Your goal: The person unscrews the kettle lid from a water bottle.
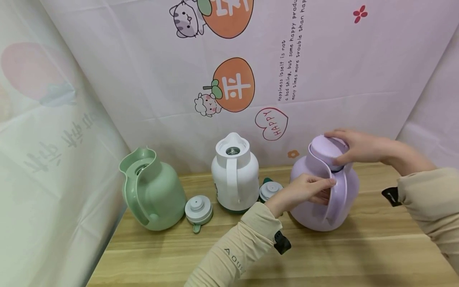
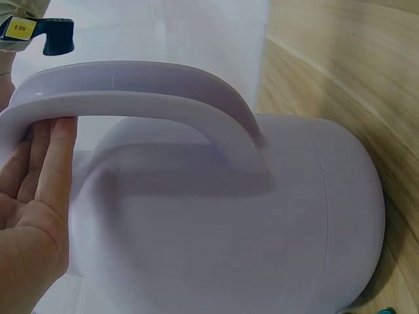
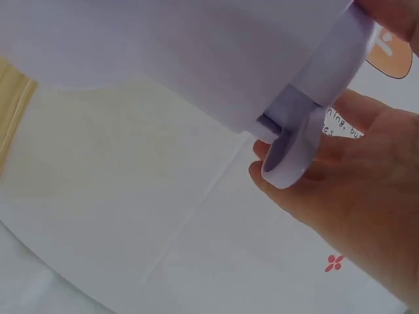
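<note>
At the right of the head view a purple thermos jug [image 1: 308,213] stands on the table. Its handle [image 1: 337,197] faces the person, and the left hand [image 1: 305,189] pinches it near the top. In the left wrist view the fingers [image 2: 55,163] of that hand pass under the handle. The right hand [image 1: 355,147] grips the purple lid [image 1: 324,149] at the jug's mouth, thumb on the near side and fingers over the far side. A dark ring shows under the lid's near edge. In the right wrist view a looped tab [image 3: 294,160] juts from the lid beside the fingers.
A white jug [image 1: 233,179] and a green jug [image 1: 159,195] stand without lids to the left. A grey-green lid [image 1: 198,210] lies between them; another grey lid [image 1: 269,190] lies right of the white jug. Behind the wooden table [image 1: 150,259] hangs a printed cloth [image 1: 172,95].
</note>
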The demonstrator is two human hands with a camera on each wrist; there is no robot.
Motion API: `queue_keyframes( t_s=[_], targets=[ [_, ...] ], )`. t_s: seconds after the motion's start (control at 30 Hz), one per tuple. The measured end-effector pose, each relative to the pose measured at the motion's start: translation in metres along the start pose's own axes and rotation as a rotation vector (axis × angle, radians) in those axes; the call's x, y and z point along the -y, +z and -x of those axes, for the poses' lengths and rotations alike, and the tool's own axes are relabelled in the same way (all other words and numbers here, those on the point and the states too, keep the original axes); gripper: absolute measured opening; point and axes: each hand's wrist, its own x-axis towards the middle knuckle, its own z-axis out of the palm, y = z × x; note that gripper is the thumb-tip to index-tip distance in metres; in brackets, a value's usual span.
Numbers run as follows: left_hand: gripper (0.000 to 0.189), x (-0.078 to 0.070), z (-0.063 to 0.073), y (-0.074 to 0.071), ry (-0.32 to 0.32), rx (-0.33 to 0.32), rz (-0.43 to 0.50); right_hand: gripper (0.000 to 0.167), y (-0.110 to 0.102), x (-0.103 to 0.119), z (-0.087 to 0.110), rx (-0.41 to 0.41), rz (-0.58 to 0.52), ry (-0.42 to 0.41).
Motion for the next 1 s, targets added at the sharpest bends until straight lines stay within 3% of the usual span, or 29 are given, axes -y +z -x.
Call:
queue_keyframes(
  t_s=[0.2,0.4,0.63,0.87,1.0],
  targets=[
    [0.040,0.002,-0.001,0.000,0.003,-0.007,-0.001,0.096,0.011,0.014,-0.001,-0.149,0.112,0.147],
    [0.040,0.002,-0.001,0.000,0.008,-0.001,0.000,0.092,0.016,0.018,-0.001,-0.233,0.179,0.178],
    [0.040,0.002,-0.001,0.000,0.013,0.003,0.000,0.082,0.011,0.007,-0.004,-0.203,0.190,0.088],
    [0.041,0.002,-0.001,-0.001,0.019,0.007,-0.002,0.075,0.005,-0.005,-0.005,-0.102,0.075,-0.030],
    [0.040,0.002,0.000,0.000,0.018,0.010,-0.002,0.078,0.008,0.000,-0.003,-0.091,0.028,0.008]
  ],
)
